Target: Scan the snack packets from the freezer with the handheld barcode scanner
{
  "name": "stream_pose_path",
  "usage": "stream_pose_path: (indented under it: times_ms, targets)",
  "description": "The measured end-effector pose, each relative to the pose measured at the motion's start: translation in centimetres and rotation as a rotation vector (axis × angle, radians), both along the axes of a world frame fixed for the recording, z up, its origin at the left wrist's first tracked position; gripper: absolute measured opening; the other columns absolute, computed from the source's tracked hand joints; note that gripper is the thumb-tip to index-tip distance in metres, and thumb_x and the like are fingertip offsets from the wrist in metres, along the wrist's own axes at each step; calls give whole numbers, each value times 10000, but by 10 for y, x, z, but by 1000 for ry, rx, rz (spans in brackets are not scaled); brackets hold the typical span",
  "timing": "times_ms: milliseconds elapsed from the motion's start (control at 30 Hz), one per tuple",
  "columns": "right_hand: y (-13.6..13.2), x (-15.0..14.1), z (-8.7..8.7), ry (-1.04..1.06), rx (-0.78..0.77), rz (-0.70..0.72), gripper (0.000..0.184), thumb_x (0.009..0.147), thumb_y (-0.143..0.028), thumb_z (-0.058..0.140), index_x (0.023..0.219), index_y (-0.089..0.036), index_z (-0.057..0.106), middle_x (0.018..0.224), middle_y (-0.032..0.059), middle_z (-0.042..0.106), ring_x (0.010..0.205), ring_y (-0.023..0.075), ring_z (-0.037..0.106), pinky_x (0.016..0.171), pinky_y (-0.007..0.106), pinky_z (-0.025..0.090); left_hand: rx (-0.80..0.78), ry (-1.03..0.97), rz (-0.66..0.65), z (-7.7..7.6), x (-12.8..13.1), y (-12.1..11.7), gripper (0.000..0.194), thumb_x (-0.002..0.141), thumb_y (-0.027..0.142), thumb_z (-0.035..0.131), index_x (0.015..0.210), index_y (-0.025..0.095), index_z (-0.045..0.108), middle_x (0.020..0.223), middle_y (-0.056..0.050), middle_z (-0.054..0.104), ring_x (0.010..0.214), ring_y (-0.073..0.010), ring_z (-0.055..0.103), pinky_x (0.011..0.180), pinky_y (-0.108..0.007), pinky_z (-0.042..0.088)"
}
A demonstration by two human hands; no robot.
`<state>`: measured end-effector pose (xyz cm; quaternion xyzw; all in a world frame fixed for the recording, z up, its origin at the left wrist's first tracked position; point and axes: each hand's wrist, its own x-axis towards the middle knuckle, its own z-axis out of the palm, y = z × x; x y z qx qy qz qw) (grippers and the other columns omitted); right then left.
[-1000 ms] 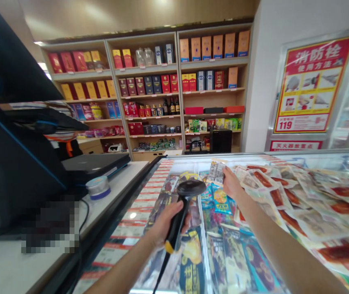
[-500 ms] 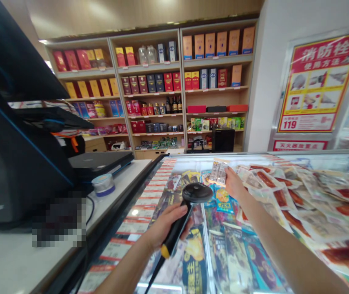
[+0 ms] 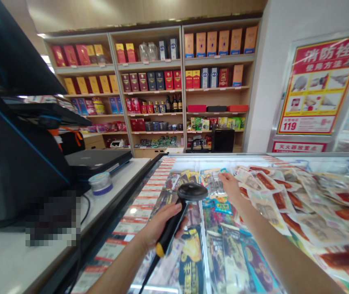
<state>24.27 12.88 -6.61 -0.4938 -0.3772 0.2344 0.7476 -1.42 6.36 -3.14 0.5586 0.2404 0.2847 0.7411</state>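
My left hand (image 3: 163, 222) is wrapped round the handle of a black barcode scanner (image 3: 172, 222) with a yellow butt. Its head points away over the freezer, and a black cord trails from its lower end. My right hand (image 3: 230, 185) reaches further out and pinches the right edge of a small, clear, silvery packet (image 3: 215, 183). That packet is tilted towards the scanner head, just above bright blue snack packs (image 3: 222, 205). Below both hands lie several wrapped ice creams (image 3: 192, 261); the print on the small packet is too blurred to read.
Vacuum-packed meats (image 3: 287, 200) are heaped on the right. Price labels (image 3: 122, 226) line the freezer's left side. On the white counter (image 3: 12, 261) stand a black till (image 3: 18, 163), a flat scale (image 3: 97, 160) and a roll of tape (image 3: 100, 183). Stocked shelves (image 3: 152, 94) rise behind.
My right hand has moved slightly down and left with the packet, which now shows more of its flat side. The scanner in my left hand has shifted slightly left.
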Motion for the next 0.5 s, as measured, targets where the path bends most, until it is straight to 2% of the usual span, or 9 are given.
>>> stream_pose_path:
  times_ms: [100, 167, 300, 500]
  targets:
    - [-3, -5, 4, 43, -16, 21, 162, 533, -259, 613, 579, -167, 487, 429, -66, 469, 377, 77, 425, 381, 196, 326, -5, 1, 14, 0, 0, 1, 301, 746, 391, 418, 851, 115, 481, 540, -20, 511, 387, -81, 460, 370, -183, 284]
    - [-3, -11, 4, 108, -17, 49, 161, 563, -245, 590, 618, -180, 453, 463, -67, 485, 389, 93, 477, 391, 208, 367, -20, 1, 30, 0, 0, 2, 333, 728, 411, 434, 868, 113, 489, 535, -20, 509, 384, -84, 453, 369, -191, 302]
    - [0, -19, -1, 299, 22, 139, 178, 605, -183, 544, 692, -204, 390, 574, -73, 524, 543, 126, 593, 532, 263, 474, -54, -24, 85, 2, 1, -1, 374, 710, 423, 447, 893, 103, 505, 519, -17, 501, 382, -78, 441, 366, -187, 309]
    - [0, -19, -7, 536, 42, 248, 201, 621, -83, 508, 679, -208, 362, 594, -83, 545, 595, 128, 613, 593, 297, 500, -71, -62, 147, 5, 1, -4, 353, 728, 406, 424, 881, 99, 511, 512, -13, 502, 361, -70, 433, 349, -175, 277]
